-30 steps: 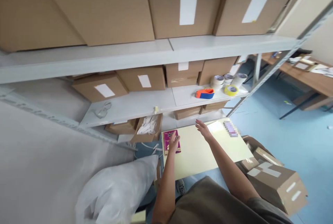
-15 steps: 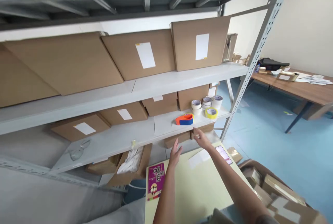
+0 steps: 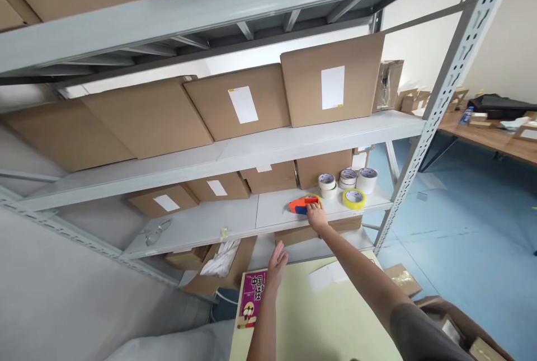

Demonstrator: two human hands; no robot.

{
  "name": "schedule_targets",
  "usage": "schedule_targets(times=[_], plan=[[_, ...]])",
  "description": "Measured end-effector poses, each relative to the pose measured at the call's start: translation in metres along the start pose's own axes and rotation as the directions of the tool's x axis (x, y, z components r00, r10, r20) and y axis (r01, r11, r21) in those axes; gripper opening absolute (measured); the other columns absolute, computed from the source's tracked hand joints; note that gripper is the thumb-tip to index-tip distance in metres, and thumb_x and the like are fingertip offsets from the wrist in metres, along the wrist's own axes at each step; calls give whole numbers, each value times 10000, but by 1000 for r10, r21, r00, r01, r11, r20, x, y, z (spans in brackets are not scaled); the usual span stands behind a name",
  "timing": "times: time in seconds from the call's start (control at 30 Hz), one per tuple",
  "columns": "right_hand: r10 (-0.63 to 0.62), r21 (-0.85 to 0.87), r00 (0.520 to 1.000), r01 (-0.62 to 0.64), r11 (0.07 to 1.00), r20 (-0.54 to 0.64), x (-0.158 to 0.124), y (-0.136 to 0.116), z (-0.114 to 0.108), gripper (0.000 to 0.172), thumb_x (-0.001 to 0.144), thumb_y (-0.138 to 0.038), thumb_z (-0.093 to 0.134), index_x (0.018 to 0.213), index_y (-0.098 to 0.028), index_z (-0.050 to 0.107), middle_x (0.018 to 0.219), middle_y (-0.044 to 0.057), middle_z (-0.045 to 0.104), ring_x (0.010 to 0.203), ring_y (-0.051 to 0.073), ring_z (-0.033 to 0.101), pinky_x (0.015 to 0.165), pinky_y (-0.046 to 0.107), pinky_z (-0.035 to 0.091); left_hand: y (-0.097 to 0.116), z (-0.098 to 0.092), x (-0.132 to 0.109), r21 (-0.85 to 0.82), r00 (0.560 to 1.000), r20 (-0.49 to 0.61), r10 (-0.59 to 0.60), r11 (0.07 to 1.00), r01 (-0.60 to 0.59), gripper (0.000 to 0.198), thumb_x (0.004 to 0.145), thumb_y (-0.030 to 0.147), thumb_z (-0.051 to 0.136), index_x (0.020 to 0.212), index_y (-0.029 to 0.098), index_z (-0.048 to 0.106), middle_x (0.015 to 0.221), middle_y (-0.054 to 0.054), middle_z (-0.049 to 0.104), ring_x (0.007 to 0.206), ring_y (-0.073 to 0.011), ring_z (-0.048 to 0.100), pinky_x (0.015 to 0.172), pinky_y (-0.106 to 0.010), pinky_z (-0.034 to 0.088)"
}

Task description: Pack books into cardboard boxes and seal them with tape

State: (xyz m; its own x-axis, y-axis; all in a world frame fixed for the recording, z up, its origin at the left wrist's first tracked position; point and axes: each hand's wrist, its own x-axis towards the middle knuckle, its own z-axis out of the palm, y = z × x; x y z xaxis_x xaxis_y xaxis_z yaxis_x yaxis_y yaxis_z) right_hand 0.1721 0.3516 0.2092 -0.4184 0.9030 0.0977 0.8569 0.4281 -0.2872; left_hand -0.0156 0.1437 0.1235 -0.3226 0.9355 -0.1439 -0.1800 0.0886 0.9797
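An orange and blue tape dispenser (image 3: 297,206) lies on the grey shelf, near its front edge. My right hand (image 3: 317,216) reaches over the shelf edge with its fingers closed around the dispenser's right end. My left hand (image 3: 277,265) hovers over the far left part of the pale yellow table (image 3: 319,322), fingers stretched out and nothing in it. A purple book (image 3: 251,296) is on the table beside my left wrist, partly covered by the forearm. To the right of the dispenser stand a yellow tape roll (image 3: 354,199) and several white tape rolls (image 3: 328,186).
Cardboard boxes (image 3: 331,81) line the shelves of the grey metal rack (image 3: 453,70). White paper (image 3: 327,276) lies on the table. An open box with white material (image 3: 220,258) sits low on the left. More cartons (image 3: 403,281) are on the floor at right. A brown desk (image 3: 482,131) stands behind.
My right hand has moved forward from above the table's far edge and taken hold of the tape dispenser. My left hand stays over the table. The view has shifted, showing more upper shelf.
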Motion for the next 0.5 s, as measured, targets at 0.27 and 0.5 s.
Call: schedule_targets(times=[0.27, 0.5], plan=[[8, 111, 997, 1, 994, -79, -48, -5, -10, 426, 961, -137, 586, 1377, -164, 673, 1297, 202, 747, 1364, 342, 551, 1209, 463, 288, 16, -37, -32, 32, 996, 85, -2, 999, 0, 957, 725, 734, 853, 1527, 273, 611, 1664, -185, 471, 1518, -398, 478, 1241, -523, 414], [75, 107, 975, -53, 993, -208, -146, -20, 15, 436, 989, -210, 540, 1412, -227, 646, 1350, 166, 727, 1411, 374, 445, 1184, 529, 289, -7, -78, -49, 8, 992, 128, -18, 1000, 18, 890, 808, 697, 805, 1559, 279, 571, 1681, -164, 455, 1549, -368, 440, 1255, -496, 398]])
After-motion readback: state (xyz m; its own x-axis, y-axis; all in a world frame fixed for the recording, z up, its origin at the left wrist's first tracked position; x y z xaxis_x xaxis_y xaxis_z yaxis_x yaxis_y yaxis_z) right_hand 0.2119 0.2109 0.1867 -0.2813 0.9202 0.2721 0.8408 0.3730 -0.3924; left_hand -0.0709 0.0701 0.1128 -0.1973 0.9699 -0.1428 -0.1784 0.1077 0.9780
